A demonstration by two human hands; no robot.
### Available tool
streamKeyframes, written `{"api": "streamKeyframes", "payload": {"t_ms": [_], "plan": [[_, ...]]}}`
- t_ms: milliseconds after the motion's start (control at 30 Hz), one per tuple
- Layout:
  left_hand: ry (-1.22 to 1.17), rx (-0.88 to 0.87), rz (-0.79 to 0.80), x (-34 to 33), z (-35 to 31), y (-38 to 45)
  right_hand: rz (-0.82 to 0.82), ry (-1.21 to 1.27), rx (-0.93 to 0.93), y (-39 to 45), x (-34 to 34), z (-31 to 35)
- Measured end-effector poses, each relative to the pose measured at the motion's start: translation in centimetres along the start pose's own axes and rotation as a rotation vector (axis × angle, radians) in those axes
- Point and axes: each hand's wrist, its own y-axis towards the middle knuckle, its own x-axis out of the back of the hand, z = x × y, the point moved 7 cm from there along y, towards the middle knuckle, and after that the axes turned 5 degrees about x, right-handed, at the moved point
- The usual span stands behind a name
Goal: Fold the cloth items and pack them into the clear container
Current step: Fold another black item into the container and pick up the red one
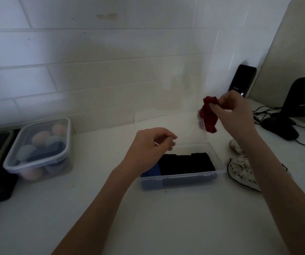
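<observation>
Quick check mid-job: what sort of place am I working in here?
Probably a home desk or counter against a tiled wall: a white tabletop, black speakers with cables, and a lidded storage tub of pastel items.

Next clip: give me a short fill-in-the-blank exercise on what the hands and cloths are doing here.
1. The right hand pinches a ____ cloth in the air.
2. The left hand holds ____.
3. In the clear container, a blue cloth lies beside a ____ one.
4. The patterned cloth lies ____ the container.

Missing words: red; nothing; black; outside
</observation>
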Motion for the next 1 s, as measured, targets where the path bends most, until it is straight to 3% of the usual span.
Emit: {"api": "streamKeyframes", "payload": {"t_ms": [100, 233, 333, 467, 600, 667, 833, 933, 1000], "plan": [[-0.083, -0.018, -0.094, 0.9, -0.5, -0.1, 0.050, 0.285, -0.101, -0.4, -1.4, 1.8], [-0.169, 0.006, -0.082, 0.9, -0.5, 0.2, 0.219, 0.688, -0.239, -2.1, -4.6, 3.7], [-0.260, 0.052, -0.044, 0.7, -0.4, 0.4, 0.314, 0.729, -0.247, -3.3, -6.5, 4.6], [-0.368, 0.116, -0.064, 1.1, -0.1, 0.6, 0.293, 0.721, -0.228, -3.3, -6.6, 4.7], [-0.809, 0.199, -0.032, 1.7, 0.9, 1.3, 0.296, 0.843, -0.294, -3.2, -6.6, 4.3], [-1.004, 0.204, 0.017, 1.8, 1.1, 1.4, 0.343, 0.803, -0.305, -3.6, -7.1, 4.2], [-1.401, 0.194, 0.132, 1.9, 1.2, 1.3, 0.497, 0.430, -0.150, -4.6, -8.3, 4.9], [-1.398, 0.186, 0.185, 1.8, 1.3, 1.4, 0.548, 0.364, -0.056, -4.9, -8.4, 6.2], [-1.217, 0.168, 0.129, 1.9, 1.4, 1.4, 0.586, 0.317, 0.020, -5.2, -8.5, 7.1]]}}
